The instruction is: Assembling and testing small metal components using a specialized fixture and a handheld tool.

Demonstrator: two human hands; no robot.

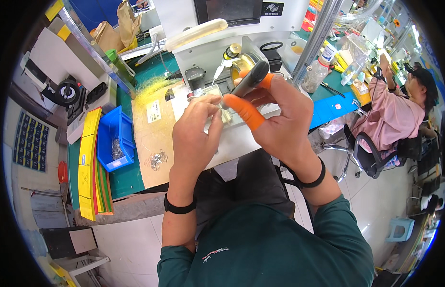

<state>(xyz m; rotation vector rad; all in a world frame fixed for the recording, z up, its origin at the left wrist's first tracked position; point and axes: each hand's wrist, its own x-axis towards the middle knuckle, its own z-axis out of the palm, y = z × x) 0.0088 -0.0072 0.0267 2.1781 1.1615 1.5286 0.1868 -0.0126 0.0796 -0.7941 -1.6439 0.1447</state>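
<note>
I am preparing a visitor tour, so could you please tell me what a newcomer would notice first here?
Probably the bright orange finger covers on the right hand, which holds a dark tool near the upper middle. Next, perhaps, the blue bin of small metal pieces at left, beside a long yellow strip.

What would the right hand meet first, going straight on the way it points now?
Probably the left hand, close by on the picture's left of the right hand and its dark tool; depth is unclear here.
</note>
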